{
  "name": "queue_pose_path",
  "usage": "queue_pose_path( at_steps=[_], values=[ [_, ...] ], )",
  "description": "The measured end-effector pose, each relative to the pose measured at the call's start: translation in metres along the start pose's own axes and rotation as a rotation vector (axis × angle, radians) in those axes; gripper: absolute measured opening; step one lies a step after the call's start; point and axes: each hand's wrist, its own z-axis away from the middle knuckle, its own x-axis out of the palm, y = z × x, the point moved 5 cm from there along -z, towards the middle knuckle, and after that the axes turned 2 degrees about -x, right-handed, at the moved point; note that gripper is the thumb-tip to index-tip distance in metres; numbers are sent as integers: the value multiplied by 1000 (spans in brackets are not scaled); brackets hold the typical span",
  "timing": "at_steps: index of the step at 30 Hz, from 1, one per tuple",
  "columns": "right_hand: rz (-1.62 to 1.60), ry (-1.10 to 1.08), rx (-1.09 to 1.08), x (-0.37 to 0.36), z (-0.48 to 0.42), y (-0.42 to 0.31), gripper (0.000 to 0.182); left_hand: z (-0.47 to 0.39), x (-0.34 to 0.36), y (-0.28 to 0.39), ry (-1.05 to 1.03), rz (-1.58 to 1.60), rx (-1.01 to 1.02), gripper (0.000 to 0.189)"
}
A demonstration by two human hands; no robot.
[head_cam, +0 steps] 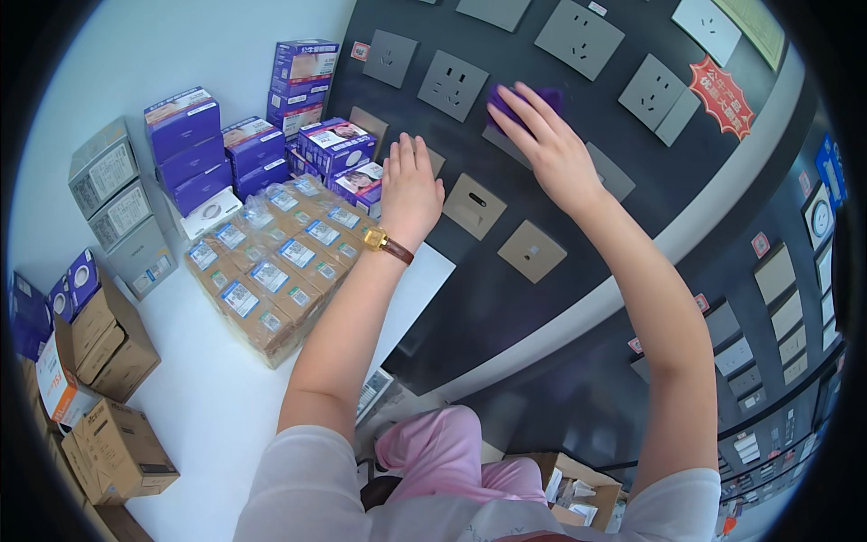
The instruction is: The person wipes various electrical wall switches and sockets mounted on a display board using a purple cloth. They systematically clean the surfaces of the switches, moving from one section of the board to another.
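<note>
My right hand (552,152) presses a purple cloth (525,112) against the dark display board (467,318), over a grey wall plate (508,148). My left hand (412,186), with a gold-faced wristwatch (376,238) on a brown strap, lies palm down with its fingers over part of a beige plate (430,161). Nothing shows in its grasp. Just right of it, a beige plate with a dark slot (474,205) is mounted, and below that another beige plate (532,251). Grey socket plates (452,85) sit above my hands.
Plastic-wrapped brown boxes (271,264) stand on the white table (196,359), with purple boxes (183,135) stacked behind. Grey boxes (112,176) and open cardboard boxes (112,339) are at the left. A curved pale edge (542,335) separates the board from another panel. Below is an open carton (586,484).
</note>
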Motion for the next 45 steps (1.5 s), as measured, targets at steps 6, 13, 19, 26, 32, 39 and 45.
queue_pose_path(
  at_steps=[6,13,19,26,32,39,45],
  values=[
    [153,88,138,67,-72,8,52,-1,-1,-6,-24,-97,-32,69],
    [136,29,-55,105,-84,-29,47,-5,-13,-19,-82,-127,-98,68],
    [71,19,-106,106,-110,3,45,-7,-15,-24,-70,-146,-119,65],
    [138,110,89,116,-162,11,45,-8,-17,-30,-107,-190,-157,63],
    [-79,137,30,140,-181,-17,35,-4,-18,-40,-200,-256,-220,54],
    [-209,2,-137,173,-114,-93,23,-3,-14,-46,-188,-344,-242,58],
    [-185,-49,-208,148,-48,-109,23,0,-5,-53,-173,-413,-252,65]
  ],
)
